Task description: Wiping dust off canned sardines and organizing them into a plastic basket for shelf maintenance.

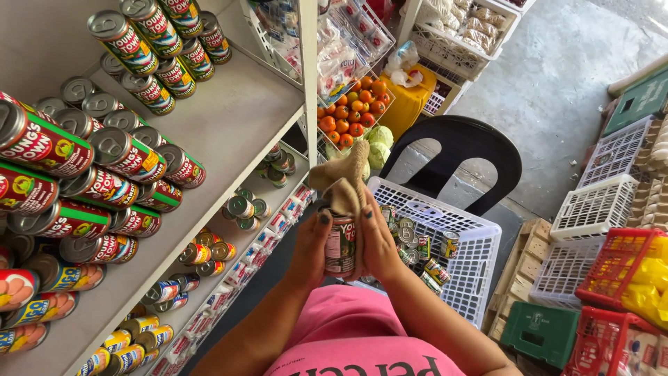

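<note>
seen from the head camera: the left hand [311, 245] grips a small red-and-green labelled tin can [340, 245] at centre while the right hand [376, 240] presses a beige cloth [346, 182] over its top, apparently mid-wipe; a white plastic basket [480, 268] of cans sits just right, stocked shelves [229, 125] left. next calls for turning the can.

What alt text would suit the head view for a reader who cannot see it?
A person's left hand and right hand hold a tin can upright, with a beige cloth draped over its top. To the left stand white shelves of stacked cans; ahead, a white plastic basket holds more cans, beside a black chair and tomatoes.
</note>
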